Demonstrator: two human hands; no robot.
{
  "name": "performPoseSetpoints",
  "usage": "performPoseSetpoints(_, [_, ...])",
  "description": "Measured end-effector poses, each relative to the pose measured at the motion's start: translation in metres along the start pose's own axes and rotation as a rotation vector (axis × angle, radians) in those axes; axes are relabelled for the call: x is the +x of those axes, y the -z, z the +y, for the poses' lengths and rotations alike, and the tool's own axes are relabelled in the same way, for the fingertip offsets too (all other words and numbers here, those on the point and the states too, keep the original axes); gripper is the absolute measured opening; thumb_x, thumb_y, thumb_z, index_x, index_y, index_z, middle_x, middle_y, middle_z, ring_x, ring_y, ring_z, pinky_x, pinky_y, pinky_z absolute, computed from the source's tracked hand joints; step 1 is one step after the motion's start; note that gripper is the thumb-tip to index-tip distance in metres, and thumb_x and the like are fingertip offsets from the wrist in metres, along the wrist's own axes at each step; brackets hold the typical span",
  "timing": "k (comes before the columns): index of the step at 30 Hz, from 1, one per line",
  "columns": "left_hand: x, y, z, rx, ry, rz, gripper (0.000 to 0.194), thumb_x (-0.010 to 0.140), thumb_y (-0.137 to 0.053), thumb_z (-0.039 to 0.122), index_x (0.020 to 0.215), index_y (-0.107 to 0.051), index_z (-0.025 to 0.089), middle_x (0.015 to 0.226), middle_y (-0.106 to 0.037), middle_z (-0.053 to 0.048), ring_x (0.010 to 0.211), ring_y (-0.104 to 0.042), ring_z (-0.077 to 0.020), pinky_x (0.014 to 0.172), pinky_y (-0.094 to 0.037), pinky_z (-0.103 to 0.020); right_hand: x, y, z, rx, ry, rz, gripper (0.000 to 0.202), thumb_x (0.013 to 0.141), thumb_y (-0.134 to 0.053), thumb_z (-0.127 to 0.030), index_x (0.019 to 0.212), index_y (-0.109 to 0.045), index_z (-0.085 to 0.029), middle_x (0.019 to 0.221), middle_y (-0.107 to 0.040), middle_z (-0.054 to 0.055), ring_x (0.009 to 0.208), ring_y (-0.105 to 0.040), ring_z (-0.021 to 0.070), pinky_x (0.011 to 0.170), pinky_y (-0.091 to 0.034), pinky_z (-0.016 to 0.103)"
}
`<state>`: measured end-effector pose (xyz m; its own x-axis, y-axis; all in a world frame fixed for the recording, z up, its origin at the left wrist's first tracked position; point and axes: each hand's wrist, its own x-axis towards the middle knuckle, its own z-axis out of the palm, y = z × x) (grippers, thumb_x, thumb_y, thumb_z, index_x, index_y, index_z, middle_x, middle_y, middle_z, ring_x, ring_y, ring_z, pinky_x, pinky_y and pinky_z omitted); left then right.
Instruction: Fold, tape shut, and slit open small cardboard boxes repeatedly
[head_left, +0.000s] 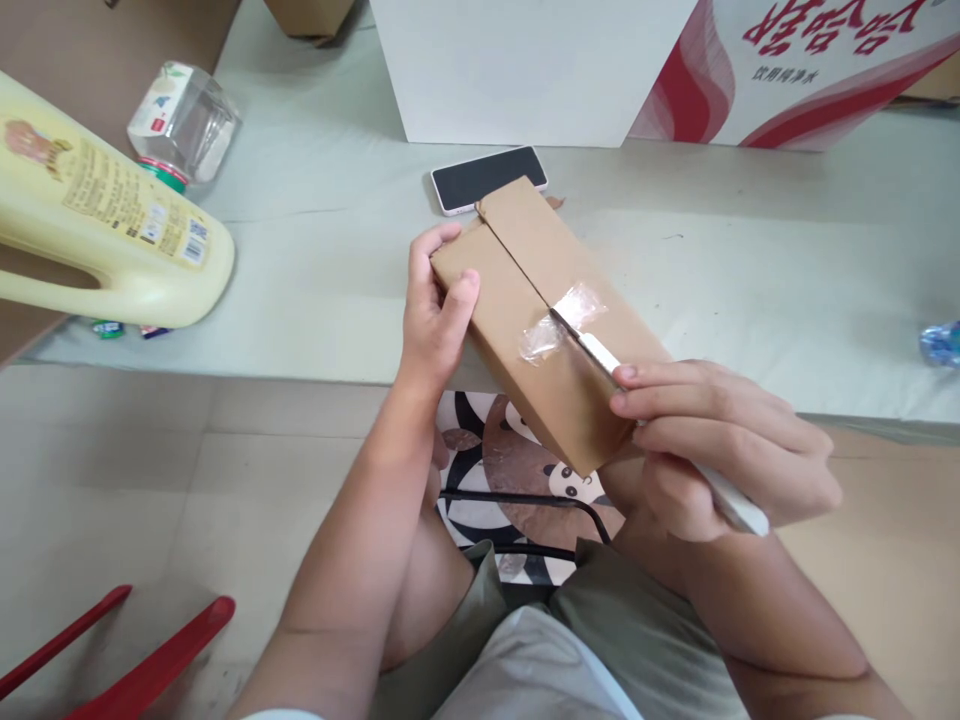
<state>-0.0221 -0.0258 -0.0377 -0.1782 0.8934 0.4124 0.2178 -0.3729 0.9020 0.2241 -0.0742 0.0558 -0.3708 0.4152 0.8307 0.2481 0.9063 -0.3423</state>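
A long brown cardboard box (517, 290) is held at a slant over the table's front edge. My left hand (436, 305) grips its upper left end, with the thumb on the top face. Clear tape (544, 335) crosses the seam near the middle of the box. In my right hand (720, 440) is a white-handled cutter (600, 352), its front end lying along the seam at the tape. The fingers are wrapped round the handle, whose rear end sticks out below them. Behind the box lies a phone (487, 180) with a dark screen.
On the table (315, 260), a big yellow bottle (112, 220) and a clear jar (184, 125) lie at the left. A white carton (525, 70) and a red-and-white carton (795, 75) stand at the back. Blue plastic (941, 343) lies at the right edge.
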Motion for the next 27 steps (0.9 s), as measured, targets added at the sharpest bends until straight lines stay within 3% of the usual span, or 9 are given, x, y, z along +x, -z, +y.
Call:
performPoseSetpoints(7, [0.001,-0.001,0.0,0.002,-0.008,0.008,0.052,0.091,-0.054,0.07,0.133,-0.047,0.039,0.135,-0.059,-0.005,0.117,-0.063,-0.0272,0.101,-0.056,-0.047,-0.001,-0.012,0.01,0.007,0.036,0.079,0.017,0.075,-0.053,-0.008,0.071,-0.061,-0.022,0.071,-0.074,-0.001,0.073,-0.079,0.0187,0.063,-0.068,0.03])
performPoseSetpoints(15, [0.001,-0.003,0.004,-0.027,-0.001,0.037,0.048,0.091,-0.058,0.065,0.129,-0.05,0.036,0.119,-0.064,-0.005,0.095,-0.066,-0.0222,0.086,-0.061,-0.042,-0.002,0.004,0.003,0.028,-0.03,0.073,0.018,0.08,-0.056,-0.008,0.071,-0.064,-0.021,0.074,-0.075,0.0,0.075,-0.078,0.0195,0.065,-0.067,0.032])
performPoseSetpoints(21, [0.002,-0.005,0.006,-0.041,0.003,0.078,0.046,0.091,-0.058,0.063,0.127,-0.052,0.034,0.117,-0.065,-0.005,0.095,-0.066,-0.022,0.083,-0.06,-0.039,-0.006,0.011,-0.001,0.058,-0.033,0.117,0.02,0.08,-0.059,-0.006,0.065,-0.064,-0.018,0.075,-0.075,0.0,0.075,-0.078,0.02,0.069,-0.068,0.035])
performPoseSetpoints(27, [0.002,-0.006,0.006,-0.09,0.027,0.104,0.047,0.087,-0.065,0.061,0.124,-0.056,0.034,0.118,-0.065,-0.005,0.097,-0.065,-0.022,0.084,-0.059,-0.038,-0.004,0.006,0.001,0.05,-0.012,0.041,0.02,0.075,-0.055,-0.004,0.067,-0.063,-0.02,0.074,-0.075,0.0,0.078,-0.078,0.0189,0.066,-0.066,0.031])
